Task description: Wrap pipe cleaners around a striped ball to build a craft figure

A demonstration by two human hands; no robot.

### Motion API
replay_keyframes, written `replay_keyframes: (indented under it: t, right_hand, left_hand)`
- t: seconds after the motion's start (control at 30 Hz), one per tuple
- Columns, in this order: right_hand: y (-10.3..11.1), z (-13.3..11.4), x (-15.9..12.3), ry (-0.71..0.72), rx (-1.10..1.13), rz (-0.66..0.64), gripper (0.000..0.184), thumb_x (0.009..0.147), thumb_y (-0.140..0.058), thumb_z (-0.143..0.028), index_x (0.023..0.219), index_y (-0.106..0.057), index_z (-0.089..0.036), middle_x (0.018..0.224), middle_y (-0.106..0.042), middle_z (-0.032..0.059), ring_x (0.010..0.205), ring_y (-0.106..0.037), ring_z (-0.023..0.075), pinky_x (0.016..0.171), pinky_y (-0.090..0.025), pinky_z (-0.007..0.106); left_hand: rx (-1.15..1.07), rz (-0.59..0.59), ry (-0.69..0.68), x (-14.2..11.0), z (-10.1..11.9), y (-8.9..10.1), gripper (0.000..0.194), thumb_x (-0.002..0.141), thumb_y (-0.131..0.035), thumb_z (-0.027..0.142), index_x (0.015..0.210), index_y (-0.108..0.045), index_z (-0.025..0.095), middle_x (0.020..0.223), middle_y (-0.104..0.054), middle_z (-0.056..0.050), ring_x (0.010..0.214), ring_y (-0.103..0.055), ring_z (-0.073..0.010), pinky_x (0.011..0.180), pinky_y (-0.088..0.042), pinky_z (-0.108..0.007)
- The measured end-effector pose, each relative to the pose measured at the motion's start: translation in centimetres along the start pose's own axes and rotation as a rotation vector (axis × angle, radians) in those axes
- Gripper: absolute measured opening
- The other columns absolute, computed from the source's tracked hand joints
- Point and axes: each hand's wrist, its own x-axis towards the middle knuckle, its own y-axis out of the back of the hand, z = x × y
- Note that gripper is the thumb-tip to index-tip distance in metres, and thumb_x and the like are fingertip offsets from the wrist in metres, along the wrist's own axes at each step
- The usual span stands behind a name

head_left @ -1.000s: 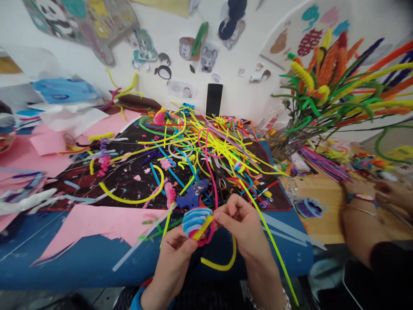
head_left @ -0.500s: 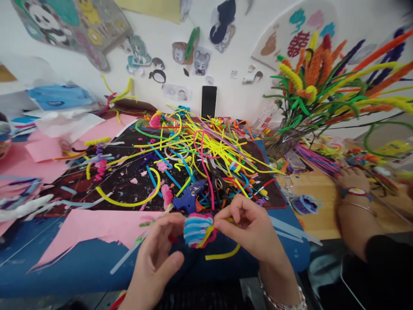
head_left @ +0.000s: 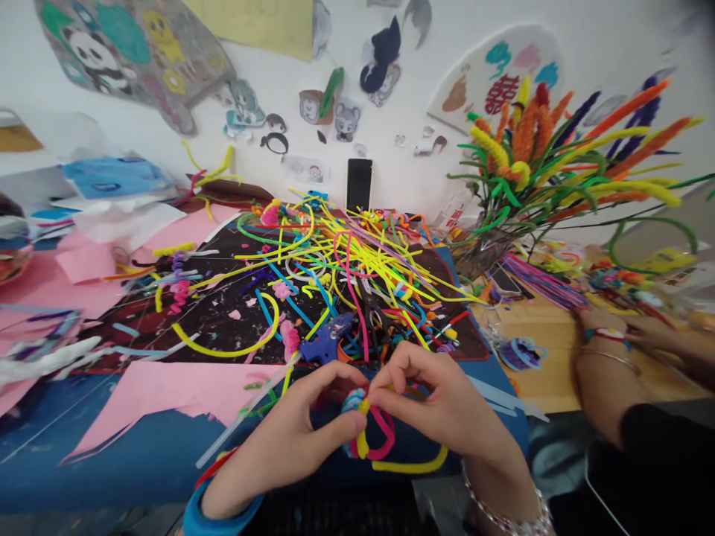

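Between thumb and fingers, my left hand grips a small craft piece of blue and pink pipe cleaner, partly covered by the fingers. A pink loop hangs from its right side. My right hand is closed in a pinch on a yellow pipe cleaner at the piece's upper edge. One short yellow length lies across the piece; a longer end curves out below my right hand. Just beyond my hands a blue hot glue gun rests on the dark mat, beside black-handled scissors.
Many yellow pipe cleaners are heaped on the mat. Torn pink paper lies front left, clear glue sticks at right. A vase of pipe-cleaner stems stands back right. Another person's arm reaches over the wooden table.
My left hand has moved right and its thumb has closed onto the craft piece. The piece has turned, showing its pink loop. My right hand keeps its pinch.
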Motion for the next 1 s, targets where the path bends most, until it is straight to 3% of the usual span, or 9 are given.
replay_keyframes:
  t: [0.17, 0.3, 0.47, 0.63, 0.73, 0.87, 1.0]
  right_hand:
    - [0.0, 0.3, -0.3, 0.054, -0.021, 0.028, 0.028, 0.087, -0.067, -0.018, 0.072, -0.044, -0.023, 0.076, -0.072, -0.0002, 0.074, -0.072, 0.0120, 0.067, -0.054, 0.019]
    - [-0.1, 0.6, -0.4, 0.087, -0.014, -0.007, 0.029, 0.087, -0.067, -0.015, 0.072, -0.044, -0.023, 0.076, -0.072, -0.0014, 0.073, -0.072, 0.0109, 0.068, -0.054, 0.018]
    - [0.3, 0.5, -0.3, 0.106, -0.037, -0.066, 0.028, 0.087, -0.068, -0.014, 0.072, -0.047, -0.022, 0.076, -0.072, -0.0022, 0.071, -0.071, 0.0101, 0.066, -0.053, 0.018]
    - [1.0, 0.7, 0.5, 0.169, -0.207, -0.131, 0.022, 0.087, -0.073, -0.025, 0.073, -0.057, -0.020, 0.077, -0.070, -0.0014, 0.071, -0.067, 0.0119, 0.068, -0.051, 0.022]
    - [0.6, 0.8, 0.5, 0.274, -0.345, -0.002, 0.019, 0.087, -0.074, -0.029, 0.074, -0.064, -0.020, 0.087, -0.067, 0.0013, 0.083, -0.066, 0.0145, 0.075, -0.052, 0.025]
    - [-1.5, 0.7, -1.0, 0.372, -0.568, 0.375, 0.004, 0.087, -0.074, -0.022, 0.084, -0.072, -0.021, 0.087, -0.061, 0.0025, 0.080, -0.062, 0.0149, 0.072, -0.050, 0.026]
    - [-3.8, 1.0, -2.5, 0.418, -0.578, 0.414, 0.004, 0.088, -0.072, -0.017, 0.084, -0.073, -0.018, 0.078, -0.065, 0.0018, 0.071, -0.061, 0.0131, 0.066, -0.050, 0.025]
  left_hand:
    - [-0.076, 0.139, 0.033, -0.1, -0.1, -0.3, 0.024, 0.086, -0.071, 0.030, 0.108, -0.062, 0.024, 0.103, -0.066, -0.001, 0.099, -0.061, -0.0184, 0.087, -0.045, -0.027]
    - [-0.220, 0.076, 0.100, 0.1, -0.2, -0.1, 0.029, 0.082, -0.076, 0.030, 0.105, -0.060, 0.023, 0.090, -0.070, 0.001, 0.080, -0.061, -0.0140, 0.071, -0.043, -0.024]
    - [-0.362, 0.045, 0.164, 0.5, -0.7, -0.1, 0.037, 0.075, -0.082, 0.027, 0.101, -0.058, 0.021, 0.080, -0.068, 0.004, 0.070, -0.059, -0.0108, 0.065, -0.043, -0.022]
    - [-0.480, 0.036, 0.163, 0.8, -0.6, -0.6, 0.035, 0.073, -0.082, 0.021, 0.096, -0.055, 0.018, 0.069, -0.067, 0.006, 0.059, -0.057, -0.0074, 0.057, -0.042, -0.018]
    - [-0.525, 0.092, 0.160, 1.0, -0.5, -1.0, 0.036, 0.073, -0.084, 0.021, 0.094, -0.055, 0.017, 0.067, -0.069, 0.005, 0.055, -0.055, -0.0056, 0.054, -0.041, -0.016]
    - [-0.602, 0.275, 0.150, 1.2, -0.6, -1.5, 0.036, 0.074, -0.083, 0.024, 0.086, -0.051, 0.018, 0.066, -0.070, 0.005, 0.056, -0.059, -0.0074, 0.055, -0.044, -0.017]
    - [-0.642, 0.405, 0.100, 1.3, -0.7, -1.8, 0.036, 0.075, -0.082, 0.022, 0.084, -0.047, 0.020, 0.063, -0.067, 0.006, 0.055, -0.056, -0.0071, 0.053, -0.044, -0.016]
